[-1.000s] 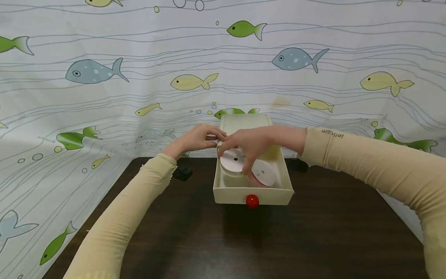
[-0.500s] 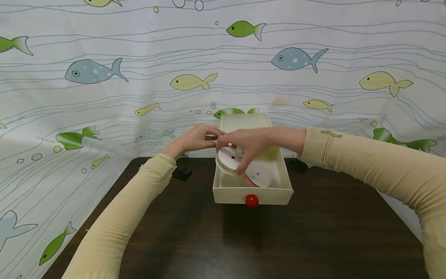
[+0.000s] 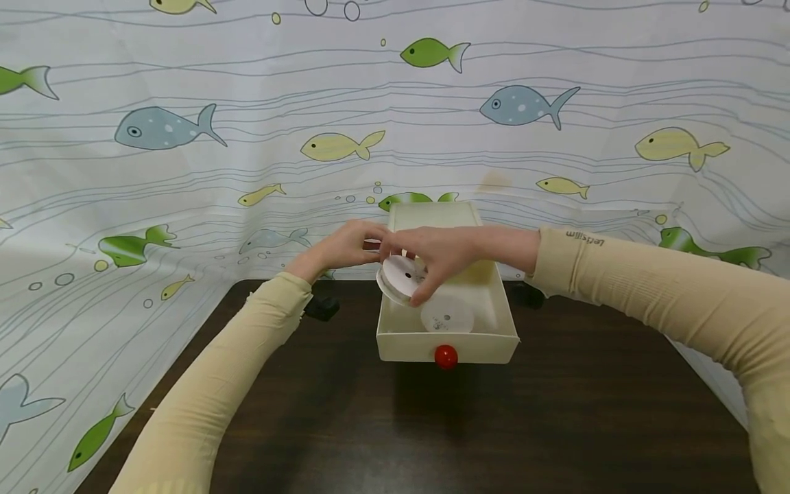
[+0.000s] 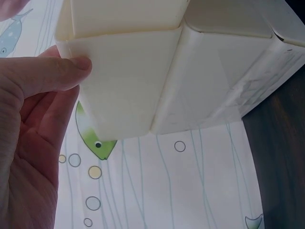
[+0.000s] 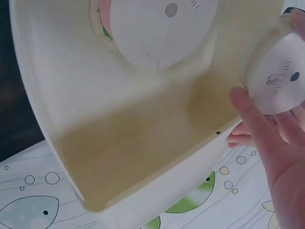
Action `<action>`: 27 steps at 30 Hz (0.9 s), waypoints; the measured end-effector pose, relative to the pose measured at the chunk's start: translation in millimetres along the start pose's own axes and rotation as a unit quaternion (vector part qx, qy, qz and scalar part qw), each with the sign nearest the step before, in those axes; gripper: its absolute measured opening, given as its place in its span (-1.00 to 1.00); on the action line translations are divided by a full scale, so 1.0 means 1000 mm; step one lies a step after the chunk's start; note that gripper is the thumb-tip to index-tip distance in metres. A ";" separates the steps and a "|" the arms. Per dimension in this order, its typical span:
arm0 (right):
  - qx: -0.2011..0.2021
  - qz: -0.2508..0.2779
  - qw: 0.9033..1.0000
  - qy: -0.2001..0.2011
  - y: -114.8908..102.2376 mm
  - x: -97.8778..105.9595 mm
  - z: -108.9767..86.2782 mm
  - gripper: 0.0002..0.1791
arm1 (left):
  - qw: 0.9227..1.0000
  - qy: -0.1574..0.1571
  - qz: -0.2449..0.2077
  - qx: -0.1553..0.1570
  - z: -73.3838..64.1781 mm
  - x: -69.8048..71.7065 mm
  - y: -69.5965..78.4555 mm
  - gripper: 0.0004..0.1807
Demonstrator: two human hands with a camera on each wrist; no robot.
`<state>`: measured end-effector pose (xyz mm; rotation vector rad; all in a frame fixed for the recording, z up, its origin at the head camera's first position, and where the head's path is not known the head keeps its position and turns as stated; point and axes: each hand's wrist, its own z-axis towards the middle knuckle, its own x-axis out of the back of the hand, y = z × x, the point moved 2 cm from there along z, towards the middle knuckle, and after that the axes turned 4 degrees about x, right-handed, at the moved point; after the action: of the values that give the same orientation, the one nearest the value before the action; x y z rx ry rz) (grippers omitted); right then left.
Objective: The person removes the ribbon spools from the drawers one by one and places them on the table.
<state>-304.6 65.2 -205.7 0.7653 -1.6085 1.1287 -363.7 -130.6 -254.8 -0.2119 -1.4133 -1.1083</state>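
A cream plastic drawer with a red knob is pulled out toward me from its casing. My right hand holds a white ribbon spool by its edge, above the drawer's left side. In the right wrist view, the thumb and fingers of that hand pinch the spool. A second spool, wound with pink ribbon, lies in the front of the drawer. My left hand grips the left side of the cream plastic unit, its thumb pressed on the wall in the left wrist view.
The unit stands at the far edge of a dark wooden table. Behind it hangs a white sheet printed with fish. A small black object lies left of the drawer, another right of it.
My right hand has moved a little left, lifting and tilting its spool over the drawer's left wall. The other spool has shifted left and settled flatter. My left hand stays in place.
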 end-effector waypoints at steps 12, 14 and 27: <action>-0.017 -0.030 0.999 -0.005 0.000 0.013 -0.013 -0.19 | 1.000 -0.004 -0.007 -0.003 0.000 0.000 0.000 -0.74; -0.019 -0.036 0.999 0.002 0.001 0.016 -0.017 -0.20 | 1.000 -0.005 -0.008 -0.005 0.000 0.000 0.001 -0.73; -0.062 -0.035 0.996 0.053 0.008 0.036 -0.056 -0.18 | 1.000 -0.005 -0.018 0.002 -0.002 -0.003 0.001 -0.68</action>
<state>-302.8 121.4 -169.4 0.6659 -1.5358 0.9936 -361.4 -129.8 -257.3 -0.1908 -1.4320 -1.1355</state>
